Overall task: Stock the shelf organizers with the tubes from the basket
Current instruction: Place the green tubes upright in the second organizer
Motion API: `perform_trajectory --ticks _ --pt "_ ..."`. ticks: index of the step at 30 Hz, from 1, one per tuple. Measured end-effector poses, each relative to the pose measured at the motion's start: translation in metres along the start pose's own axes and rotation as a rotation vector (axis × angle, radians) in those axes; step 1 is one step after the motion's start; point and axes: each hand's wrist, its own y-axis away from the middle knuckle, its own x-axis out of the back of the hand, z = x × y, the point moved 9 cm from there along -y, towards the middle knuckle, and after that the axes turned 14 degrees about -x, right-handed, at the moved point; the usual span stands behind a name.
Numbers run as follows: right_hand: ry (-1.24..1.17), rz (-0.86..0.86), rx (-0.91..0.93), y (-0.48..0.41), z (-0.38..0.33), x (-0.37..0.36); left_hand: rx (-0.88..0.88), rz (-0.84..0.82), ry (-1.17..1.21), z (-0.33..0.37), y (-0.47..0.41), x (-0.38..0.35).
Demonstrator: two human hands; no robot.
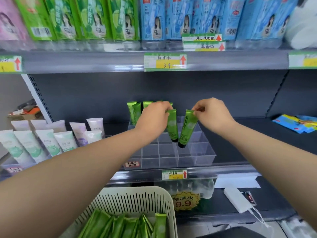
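We hold two green tubes cap-down over the clear organizer point(197, 160), which sits at the middle of the shelf point(228, 157), against its front edge. The left tube point(172, 125) hangs from our left hand point(154, 117), whose fingers pinch its flat crimped end. The right tube point(187, 128) hangs from our right hand point(212, 114), pinched the same way between thumb and fingers, and it tilts. Both black caps reach into the organizer's middle cells; whether either touches bottom we cannot tell. The stocked tubes point(134, 110) stand in the back-left cells, partly behind our left hand, and the front rows look unfilled. The basket point(137, 189) sits below the shelf's front edge, with many spare tubes point(120, 225) lying in it.

We judge this to be the placing step, early in the task. Next, each tube needs squaring over one cell and lowering until the cap seats, before the pinch lets go.

The right tube reads "Chamomile" along its side. A yellow sign point(186, 201) below shows "9.9" under Chinese characters. The price tag point(165, 62) above carries a red arrow and handwriting too blurred to read.
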Motion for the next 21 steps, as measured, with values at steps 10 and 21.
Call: perform_trajectory --ticks 10,21 --pt "-0.058 0.102 0.061 -0.057 0.005 -0.013 0.015 0.053 -0.071 -0.036 -0.053 -0.027" --pt "-0.074 0.194 0.119 -0.114 0.010 -0.034 0.015 -0.009 -0.139 -0.071 -0.097 -0.069"
